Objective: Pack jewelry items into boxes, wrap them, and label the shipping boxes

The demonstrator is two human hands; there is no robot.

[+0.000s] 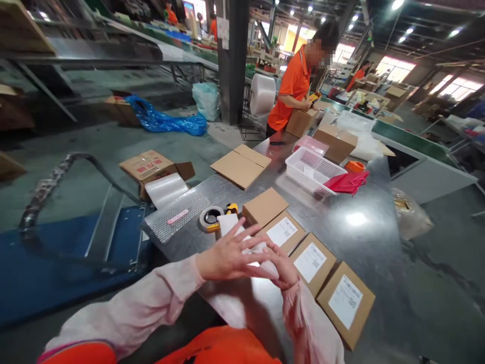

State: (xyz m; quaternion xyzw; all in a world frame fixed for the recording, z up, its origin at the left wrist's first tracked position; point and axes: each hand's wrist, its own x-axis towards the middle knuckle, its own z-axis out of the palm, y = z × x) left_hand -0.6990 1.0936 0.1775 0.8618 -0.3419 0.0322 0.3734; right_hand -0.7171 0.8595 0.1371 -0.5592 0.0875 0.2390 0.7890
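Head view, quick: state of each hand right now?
Left hand: open, spread at a white item.
Right hand: bent at the white item; whether closed on it cannot be told.

A plain white item [268,271], its full outline hidden by fingers, slants over the near part of the table [366,242], gripped by the right hand [283,265] while the left hand [227,253] spreads its fingers across it.
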